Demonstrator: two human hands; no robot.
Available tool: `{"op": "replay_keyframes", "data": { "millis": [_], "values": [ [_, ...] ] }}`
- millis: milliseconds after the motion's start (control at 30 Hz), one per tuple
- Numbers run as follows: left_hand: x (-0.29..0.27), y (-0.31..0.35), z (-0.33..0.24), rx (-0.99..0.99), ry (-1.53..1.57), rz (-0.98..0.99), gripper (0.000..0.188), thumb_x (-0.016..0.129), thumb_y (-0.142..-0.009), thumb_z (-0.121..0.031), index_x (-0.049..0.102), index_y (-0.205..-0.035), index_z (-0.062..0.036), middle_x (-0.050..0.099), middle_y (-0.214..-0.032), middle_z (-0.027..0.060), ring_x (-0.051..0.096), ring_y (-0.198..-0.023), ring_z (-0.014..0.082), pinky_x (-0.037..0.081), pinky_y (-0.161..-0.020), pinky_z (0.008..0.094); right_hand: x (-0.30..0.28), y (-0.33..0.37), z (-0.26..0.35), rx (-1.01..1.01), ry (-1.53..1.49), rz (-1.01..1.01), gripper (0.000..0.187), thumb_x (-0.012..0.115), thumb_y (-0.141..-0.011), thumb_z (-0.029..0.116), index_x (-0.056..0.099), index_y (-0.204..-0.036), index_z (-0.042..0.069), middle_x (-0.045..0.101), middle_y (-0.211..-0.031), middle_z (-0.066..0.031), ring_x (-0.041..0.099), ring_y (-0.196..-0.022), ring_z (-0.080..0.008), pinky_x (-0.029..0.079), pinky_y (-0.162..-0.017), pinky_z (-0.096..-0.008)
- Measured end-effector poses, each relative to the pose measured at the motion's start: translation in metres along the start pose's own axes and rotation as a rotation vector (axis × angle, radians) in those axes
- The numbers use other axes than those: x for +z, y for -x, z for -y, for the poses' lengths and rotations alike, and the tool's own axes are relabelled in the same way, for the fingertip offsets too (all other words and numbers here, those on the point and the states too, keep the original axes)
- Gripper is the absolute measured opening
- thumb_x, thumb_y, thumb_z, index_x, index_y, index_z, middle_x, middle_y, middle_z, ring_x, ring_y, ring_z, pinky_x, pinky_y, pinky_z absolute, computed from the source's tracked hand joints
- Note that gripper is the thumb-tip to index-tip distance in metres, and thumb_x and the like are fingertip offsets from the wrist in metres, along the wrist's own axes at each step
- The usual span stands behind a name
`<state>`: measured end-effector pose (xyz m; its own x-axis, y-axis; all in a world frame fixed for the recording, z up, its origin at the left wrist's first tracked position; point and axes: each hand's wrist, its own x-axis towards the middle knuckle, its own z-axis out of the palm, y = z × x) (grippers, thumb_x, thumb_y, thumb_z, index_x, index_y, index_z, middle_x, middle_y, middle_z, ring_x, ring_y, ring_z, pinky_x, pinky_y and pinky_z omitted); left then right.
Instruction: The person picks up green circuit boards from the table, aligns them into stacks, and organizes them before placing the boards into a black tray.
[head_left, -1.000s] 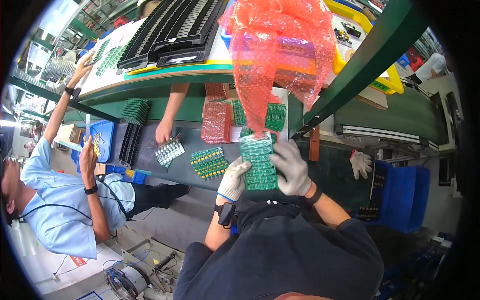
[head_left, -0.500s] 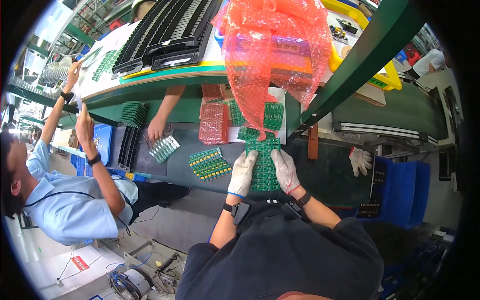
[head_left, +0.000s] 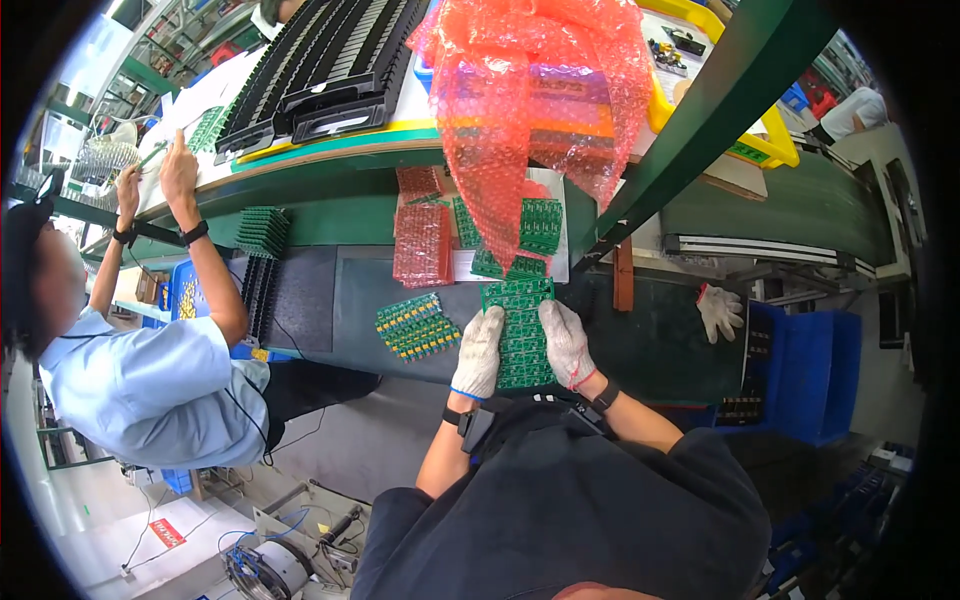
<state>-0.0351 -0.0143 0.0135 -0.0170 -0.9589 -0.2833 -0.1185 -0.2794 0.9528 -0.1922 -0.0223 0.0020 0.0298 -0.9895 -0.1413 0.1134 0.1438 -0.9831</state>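
A long green circuit board panel (head_left: 525, 345) lies lengthwise in front of me, its short ends facing toward and away from me. My left hand (head_left: 479, 352), in a white knit glove, grips its left edge. Along the opposite edge my right hand (head_left: 567, 345), gloved the same way, is closed on the panel. Just beyond the panel's far end are more green circuit boards (head_left: 540, 226), partly hidden by hanging red bubble wrap (head_left: 485, 130). Left of my left hand rest green boards with rows of yellow parts (head_left: 418, 328).
Stacked red bubble-wrap packs (head_left: 423, 245) lie beyond the yellow-dotted boards. A green post (head_left: 690, 130) slants up at the right. A loose glove (head_left: 720, 315) lies near blue bins (head_left: 815, 380). Black racks (head_left: 330, 70) stand on the shelf. A co-worker (head_left: 150, 380) stands at the left.
The panel has slid slightly toward me in my hands. Another person's hand at left is gone, along with the board under it. The co-worker has lowered one hand and raised the other.
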Motion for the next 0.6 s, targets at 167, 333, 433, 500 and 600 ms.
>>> {"op": "replay_keyframes", "data": {
  "millis": [167, 333, 433, 500, 600],
  "values": [
    [0.002, 0.001, -0.001, -0.004, 0.055, 0.05, 0.036, 0.036, -0.103, -0.017, 0.056, -0.129, -0.0007, 0.055, -0.131, 0.0178, 0.049, -0.124, 0.0336, 0.037, -0.108, 0.0396, -0.002, 0.004, -0.003, 0.021, -0.059, -0.023, 0.036, 0.046, -0.103, 0.033, 0.061, -0.102, -0.001, 0.055, -0.087, 0.0049, 0.046, -0.08, -0.0047, 0.041, -0.074, -0.0234],
    [0.005, 0.003, 0.003, 0.062, -0.125, 0.018, 0.036, 0.037, -0.103, -0.017, 0.056, -0.128, 0.0, 0.057, -0.13, 0.0177, 0.05, -0.123, 0.0339, 0.038, -0.107, 0.0398, -0.004, 0.005, -0.003, -0.002, -0.072, -0.029, 0.039, 0.045, -0.103, 0.035, 0.06, -0.098, -0.001, 0.054, -0.081, 0.0022, 0.044, -0.078, -0.0069, 0.04, -0.07, -0.0268],
    [0.008, 0.005, 0.001, 0.014, -0.005, 0.002, 0.035, 0.038, -0.103, -0.016, 0.056, -0.128, 0.0001, 0.058, -0.128, 0.0175, 0.051, -0.121, 0.0341, 0.039, -0.106, 0.0403, -0.006, 0.01, 0.004, 0.079, -0.122, -0.033, 0.036, 0.051, -0.101, 0.031, 0.058, -0.114, -0.002, 0.058, -0.097, 0.0009, 0.05, -0.088, -0.0066, 0.043, -0.081, -0.0249],
    [0.008, 0.006, 0.003, 0.025, -0.008, -0.003, 0.035, 0.038, -0.103, -0.016, 0.056, -0.127, 0.0001, 0.058, -0.127, 0.0177, 0.051, -0.121, 0.034, 0.039, -0.106, 0.0405, -0.008, 0.012, 0.004, 0.12, -0.147, -0.035, 0.038, 0.054, -0.101, 0.029, 0.057, -0.122, -0.002, 0.06, -0.104, 0.0003, 0.053, -0.094, -0.0064, 0.044, -0.086, -0.0239],
    [0.011, 0.009, -0.007, 0.05, -0.014, -0.01, 0.034, 0.038, -0.102, -0.015, 0.056, -0.127, 0.0001, 0.06, -0.125, 0.0182, 0.052, -0.12, 0.0338, 0.04, -0.105, 0.0407, -0.01, 0.012, 0.003, 0.179, -0.217, -0.028, 0.04, 0.056, -0.1, 0.027, 0.053, -0.127, -0.003, 0.06, -0.11, -0.0012, 0.054, -0.099, -0.0072, 0.045, -0.091, -0.0248]
  ]
}}
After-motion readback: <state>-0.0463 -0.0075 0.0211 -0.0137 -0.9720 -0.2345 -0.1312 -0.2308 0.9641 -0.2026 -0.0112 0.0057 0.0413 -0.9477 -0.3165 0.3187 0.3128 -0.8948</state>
